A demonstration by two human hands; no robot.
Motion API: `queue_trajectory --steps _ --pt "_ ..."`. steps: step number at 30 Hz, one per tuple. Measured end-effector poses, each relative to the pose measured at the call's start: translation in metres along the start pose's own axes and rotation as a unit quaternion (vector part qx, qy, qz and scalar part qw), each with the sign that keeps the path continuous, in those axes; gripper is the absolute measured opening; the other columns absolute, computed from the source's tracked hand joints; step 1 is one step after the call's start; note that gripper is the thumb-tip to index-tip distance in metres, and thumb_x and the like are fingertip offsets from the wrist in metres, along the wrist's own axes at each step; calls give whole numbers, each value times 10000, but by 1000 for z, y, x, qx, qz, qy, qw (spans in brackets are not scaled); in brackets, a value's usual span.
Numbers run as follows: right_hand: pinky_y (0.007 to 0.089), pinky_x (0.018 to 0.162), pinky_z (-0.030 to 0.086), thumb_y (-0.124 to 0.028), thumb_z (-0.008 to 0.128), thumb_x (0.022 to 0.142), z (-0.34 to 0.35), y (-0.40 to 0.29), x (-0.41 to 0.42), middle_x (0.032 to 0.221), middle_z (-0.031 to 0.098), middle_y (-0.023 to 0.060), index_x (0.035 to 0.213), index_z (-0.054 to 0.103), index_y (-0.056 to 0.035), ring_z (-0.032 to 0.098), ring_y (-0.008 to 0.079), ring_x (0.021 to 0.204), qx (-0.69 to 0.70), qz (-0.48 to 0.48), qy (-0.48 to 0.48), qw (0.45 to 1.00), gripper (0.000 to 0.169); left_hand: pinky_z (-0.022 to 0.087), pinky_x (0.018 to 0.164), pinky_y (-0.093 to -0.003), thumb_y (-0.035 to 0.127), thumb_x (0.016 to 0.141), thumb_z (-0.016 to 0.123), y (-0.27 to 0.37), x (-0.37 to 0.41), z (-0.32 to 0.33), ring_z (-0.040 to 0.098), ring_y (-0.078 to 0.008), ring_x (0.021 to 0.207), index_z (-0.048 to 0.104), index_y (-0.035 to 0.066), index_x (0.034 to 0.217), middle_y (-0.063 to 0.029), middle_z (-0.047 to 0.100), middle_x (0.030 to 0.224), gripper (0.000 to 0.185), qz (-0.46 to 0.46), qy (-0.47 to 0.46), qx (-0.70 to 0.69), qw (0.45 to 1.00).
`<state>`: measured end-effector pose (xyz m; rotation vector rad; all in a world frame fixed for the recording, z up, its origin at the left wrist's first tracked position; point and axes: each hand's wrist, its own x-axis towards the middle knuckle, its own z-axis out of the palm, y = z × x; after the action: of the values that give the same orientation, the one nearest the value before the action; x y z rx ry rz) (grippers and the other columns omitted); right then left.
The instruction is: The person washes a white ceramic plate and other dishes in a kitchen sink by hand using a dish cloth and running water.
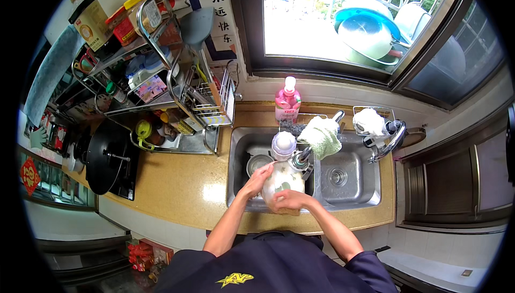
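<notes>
A pale plate with a green leaf pattern is held over the left basin of a steel double sink. My left hand grips its left rim. Against the plate's near side, my right hand has curled fingers on a blurred tan pad, apparently a sponge. The tap's chrome end reaches over the plate's far edge. Just beyond the plate is a pale lilac container with a white rounded top. A metal bowl lies in the left basin, partly hidden by my left hand.
A light green cloth drapes over the tap. Behind the sink stands a pink detergent bottle. The right basin has a drain strainer. Left are a steel rack with jars and utensils, and a black wok lid on the stove.
</notes>
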<state>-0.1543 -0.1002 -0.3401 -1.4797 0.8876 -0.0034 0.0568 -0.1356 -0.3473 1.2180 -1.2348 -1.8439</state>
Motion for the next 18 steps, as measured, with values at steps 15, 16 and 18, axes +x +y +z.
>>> queue_trajectory --steps 15,16,18 --pt "455 801 570 -344 713 877 -18 15 38 1035 750 170 1142 658 -70 733 372 919 -89 -50 368 924 385 576 933 -425 582 1092 427 -15 7 10 617 -226 1234 476 154 1530 -93 602 1393 614 -111 -52 -142 982" --pt "415 815 555 -290 733 890 -11 0 36 1011 729 147 1157 631 -63 719 300 910 -2 -109 349 931 365 597 878 -423 593 1091 415 -22 8 9 642 -232 1201 473 182 1528 -101 619 1353 603 -82 -55 -150 984" --pt "392 816 544 -285 723 905 -4 -17 28 967 717 135 1139 632 -65 701 262 889 -4 -140 310 940 334 597 870 -417 584 1094 417 -31 9 3 645 -232 1195 473 183 1528 -102 623 1348 594 -84 -46 -154 983"
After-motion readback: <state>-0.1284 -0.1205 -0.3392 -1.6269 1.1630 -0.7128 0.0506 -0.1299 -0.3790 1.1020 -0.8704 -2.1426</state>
